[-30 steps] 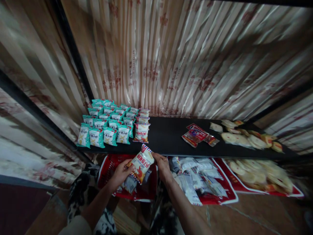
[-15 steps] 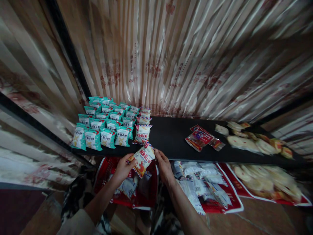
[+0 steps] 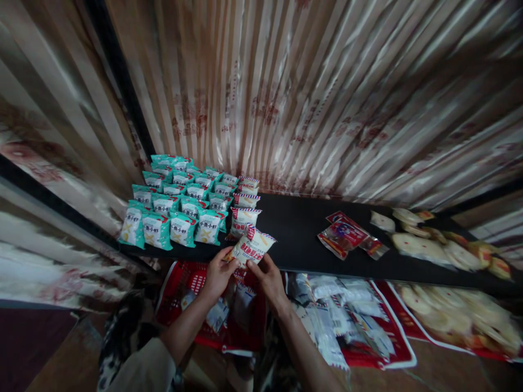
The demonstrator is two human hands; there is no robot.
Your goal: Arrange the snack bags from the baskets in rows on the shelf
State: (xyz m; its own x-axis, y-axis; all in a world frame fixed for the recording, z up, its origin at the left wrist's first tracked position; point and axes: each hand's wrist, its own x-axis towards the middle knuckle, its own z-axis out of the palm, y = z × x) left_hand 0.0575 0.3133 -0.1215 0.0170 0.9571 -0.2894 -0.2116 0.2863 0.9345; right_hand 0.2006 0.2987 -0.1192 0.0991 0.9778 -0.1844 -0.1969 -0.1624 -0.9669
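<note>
Between both hands is a white snack bag (image 3: 254,246) with red lettering and a striped edge, tilted in front of the shelf's front edge. My left hand (image 3: 220,272) grips its left lower side, fingers closed. My right hand (image 3: 267,277) pinches its lower right side, thumb on the front. Just behind stands a row of matching snack bags (image 3: 244,218), one behind another. To their left, teal-and-white snack bags (image 3: 182,228) stand upright in several rows on the black shelf (image 3: 288,234). Beneath my hands sits a red basket (image 3: 171,288) with a few bags inside.
Flat red packets (image 3: 343,237) lie mid-shelf, with pale packaged food (image 3: 420,247) farther right. A second red basket (image 3: 402,348) of silvery-white bags and a third basket (image 3: 433,335) of pale packs stand below. A curtain (image 3: 261,109) hangs behind; a dark post (image 3: 122,81) rises at left.
The held snack bag has turned so its lettering now reads upright, and sits slightly higher and to the right. My right hand has shifted from its upper right corner to its lower side.
</note>
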